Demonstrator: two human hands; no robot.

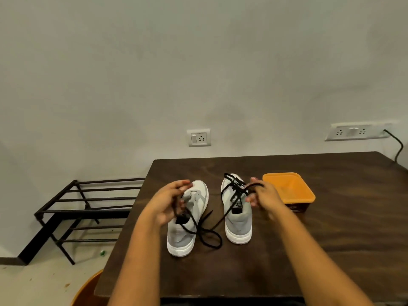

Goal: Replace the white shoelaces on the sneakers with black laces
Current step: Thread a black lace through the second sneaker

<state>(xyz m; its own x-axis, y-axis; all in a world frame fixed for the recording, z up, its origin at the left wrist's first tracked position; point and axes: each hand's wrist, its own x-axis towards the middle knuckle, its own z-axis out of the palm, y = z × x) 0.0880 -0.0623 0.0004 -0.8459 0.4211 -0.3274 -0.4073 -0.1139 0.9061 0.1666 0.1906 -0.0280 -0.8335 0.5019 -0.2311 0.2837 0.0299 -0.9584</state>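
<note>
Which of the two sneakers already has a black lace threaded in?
The sneaker beside the orange container, with a black lace criss-crossing its front. The orange container is on its right. The other sneaker has none threaded; a loose black lace trails beside it.

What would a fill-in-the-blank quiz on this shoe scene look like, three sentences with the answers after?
1. The left hand and right hand both hold a lace coloured ____.
2. The tub beside the right sneaker is ____.
3. The left sneaker stands on the ____.
Missing words: black; orange; table.
</note>
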